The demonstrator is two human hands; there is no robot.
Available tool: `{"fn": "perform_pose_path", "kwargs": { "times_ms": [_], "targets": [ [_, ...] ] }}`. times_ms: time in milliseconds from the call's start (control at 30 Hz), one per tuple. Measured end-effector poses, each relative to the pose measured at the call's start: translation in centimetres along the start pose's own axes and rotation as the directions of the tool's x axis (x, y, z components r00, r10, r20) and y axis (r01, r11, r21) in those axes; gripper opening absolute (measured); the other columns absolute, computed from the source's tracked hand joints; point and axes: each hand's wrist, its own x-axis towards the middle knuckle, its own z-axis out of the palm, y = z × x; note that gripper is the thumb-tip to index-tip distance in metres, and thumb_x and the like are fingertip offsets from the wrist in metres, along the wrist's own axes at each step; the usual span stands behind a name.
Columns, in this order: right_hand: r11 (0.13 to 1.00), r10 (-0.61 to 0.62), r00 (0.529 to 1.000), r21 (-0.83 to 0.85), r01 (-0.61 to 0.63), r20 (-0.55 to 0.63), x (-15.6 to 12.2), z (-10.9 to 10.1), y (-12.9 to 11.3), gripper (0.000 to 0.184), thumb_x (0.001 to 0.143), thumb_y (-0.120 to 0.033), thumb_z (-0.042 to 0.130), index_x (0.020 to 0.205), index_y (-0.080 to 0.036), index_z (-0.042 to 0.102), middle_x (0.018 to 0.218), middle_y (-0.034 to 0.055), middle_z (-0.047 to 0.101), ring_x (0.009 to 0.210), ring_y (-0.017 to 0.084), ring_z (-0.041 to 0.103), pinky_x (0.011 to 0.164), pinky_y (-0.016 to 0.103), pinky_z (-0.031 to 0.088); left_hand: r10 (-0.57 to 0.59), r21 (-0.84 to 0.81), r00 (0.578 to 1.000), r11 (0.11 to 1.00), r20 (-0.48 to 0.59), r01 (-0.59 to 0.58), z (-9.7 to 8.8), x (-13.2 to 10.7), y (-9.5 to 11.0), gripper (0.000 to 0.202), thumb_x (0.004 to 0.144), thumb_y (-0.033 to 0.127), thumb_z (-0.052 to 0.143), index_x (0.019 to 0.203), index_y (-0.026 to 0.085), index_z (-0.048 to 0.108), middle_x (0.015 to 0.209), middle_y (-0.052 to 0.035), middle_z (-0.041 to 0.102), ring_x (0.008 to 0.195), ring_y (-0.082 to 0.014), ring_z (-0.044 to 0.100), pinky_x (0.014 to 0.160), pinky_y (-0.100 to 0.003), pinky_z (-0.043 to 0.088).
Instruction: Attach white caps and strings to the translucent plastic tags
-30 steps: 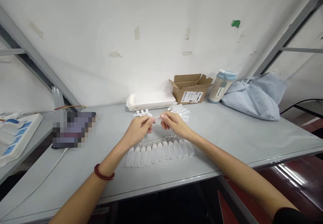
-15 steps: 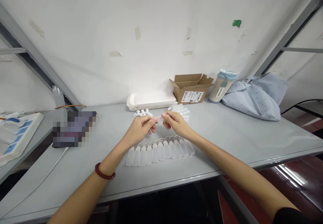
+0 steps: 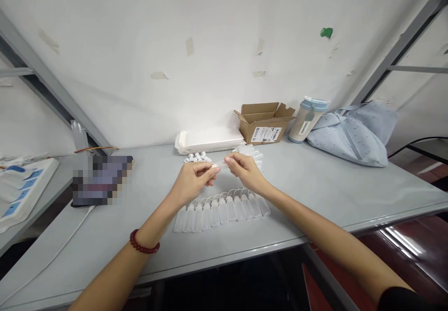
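My left hand (image 3: 193, 180) and my right hand (image 3: 245, 171) meet above the grey table (image 3: 315, 180), both pinched on one small clear plastic bottle (image 3: 220, 164) held between them. The left fingertips close on its left end, the right fingers on its body. Below the hands a row of several clear bottles (image 3: 220, 208) lies side by side on the table. A heap of small white caps (image 3: 196, 158) sits just behind the left hand. More loose clear bottles (image 3: 252, 154) lie behind the right hand.
A stack of white trays (image 3: 210, 140), an open cardboard box (image 3: 264, 122), a blue-lidded cup (image 3: 308, 119) and a pale blue bag (image 3: 353, 133) line the back wall. A blurred dark object (image 3: 101, 180) with a white cable (image 3: 52, 255) lies at the left. The table's front edge is near.
Both hands stay together on the bottle; the fingers have shifted slightly and the bottle sits a little more between the fingertips.
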Motion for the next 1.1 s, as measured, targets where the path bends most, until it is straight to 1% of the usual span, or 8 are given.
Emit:
{"fn": "perform_pose_path", "kwargs": {
  "times_ms": [67,167,333,600,767,900,1000,1100],
  "targets": [
    [1.0,-0.003,1.0,0.011,0.003,-0.006,0.05,0.01,0.1,0.037,0.087,-0.052,0.047,0.077,-0.018,0.056,0.054,-0.0043,0.04,0.052,0.011,0.035,0.052,0.025,0.027,0.012,0.017,1.0,1.0,-0.027,-0.012,0.08,-0.02,0.02,0.028,0.076,0.043,0.063,0.063,0.018,0.063,0.058,-0.0004,0.06,0.056,-0.0144,0.056,0.055,-0.025,0.044],
    [0.999,-0.015,1.0,0.028,0.016,-0.013,0.08,0.05,0.23,0.035,0.087,-0.052,0.047,0.079,-0.018,0.057,0.056,-0.004,0.041,0.053,0.011,0.036,0.053,0.025,0.028,0.0,-0.026,1.0,1.0,-0.014,0.0,0.15,0.12,-0.05,0.03,0.078,0.045,0.061,0.066,0.018,0.064,0.059,-0.0005,0.061,0.056,-0.0138,0.056,0.058,-0.026,0.046],
    [0.999,-0.023,1.0,0.039,0.023,-0.019,0.07,-0.02,0.31,0.033,0.089,-0.05,0.045,0.081,-0.018,0.055,0.057,-0.0039,0.041,0.053,0.011,0.038,0.053,0.025,0.028,-0.118,-0.158,0.992,0.98,0.039,0.123,0.09,0.43,-0.33,0.046,0.083,0.054,0.052,0.067,0.014,0.066,0.068,-0.0062,0.065,0.057,-0.0146,0.059,0.057,-0.028,0.048],
    [0.999,-0.044,0.999,0.01,0.044,-0.005,-0.04,0.02,0.15,0.029,0.09,-0.045,0.045,0.082,-0.018,0.055,0.058,-0.004,0.041,0.053,0.011,0.037,0.054,0.025,0.029,-0.154,-0.293,0.985,0.941,0.079,0.171,0.0,0.41,-0.74,0.039,0.078,0.051,0.061,0.071,0.013,0.067,0.059,-0.002,0.061,0.052,-0.013,0.057,0.055,-0.028,0.048],
    [0.999,-0.045,0.999,-0.019,0.045,-0.003,-0.09,0.05,0.07,0.034,0.089,-0.048,0.044,0.08,-0.018,0.055,0.059,-0.0038,0.041,0.053,0.01,0.038,0.053,0.025,0.029,-0.183,-0.325,0.979,0.924,0.085,0.201,-0.09,0.34,-0.62,0.036,0.077,0.047,0.064,0.068,0.012,0.067,0.058,-0.0017,0.06,0.049,-0.011,0.055,0.052,-0.026,0.047],
    [0.997,-0.061,0.998,-0.042,0.061,-0.004,-0.07,-0.04,-0.01,0.036,0.089,-0.049,0.044,0.077,-0.017,0.055,0.059,-0.0038,0.042,0.053,0.01,0.037,0.053,0.024,0.029,-0.116,-0.258,0.991,0.958,0.064,0.128,-0.24,0.16,-0.3,0.032,0.079,0.042,0.063,0.067,0.013,0.066,0.059,-0.0014,0.061,0.051,-0.0105,0.055,0.054,-0.025,0.047],
    [0.997,-0.065,0.998,-0.052,0.065,-0.005,-0.01,-0.13,0.05,0.036,0.089,-0.048,0.043,0.076,-0.017,0.054,0.057,-0.0042,0.041,0.053,0.009,0.036,0.053,0.024,0.029,-0.012,-0.129,0.999,0.991,0.053,0.018,-0.22,0.03,-0.11,0.03,0.082,0.039,0.06,0.065,0.014,0.064,0.059,-0.0009,0.062,0.054,-0.011,0.056,0.058,-0.024,0.048],
    [0.997,-0.063,0.998,-0.055,0.062,-0.006,0.07,-0.18,0.21,0.035,0.089,-0.047,0.044,0.075,-0.017,0.054,0.056,-0.0048,0.039,0.052,0.009,0.034,0.052,0.024,0.027,0.089,0.025,0.996,0.996,0.004,-0.089,0.09,-0.09,-0.31,0.023,0.083,0.034,0.058,0.071,0.015,0.064,0.064,-0.001,0.063,0.059,-0.0124,0.06,0.062,-0.024,0.049]
  ]
}}
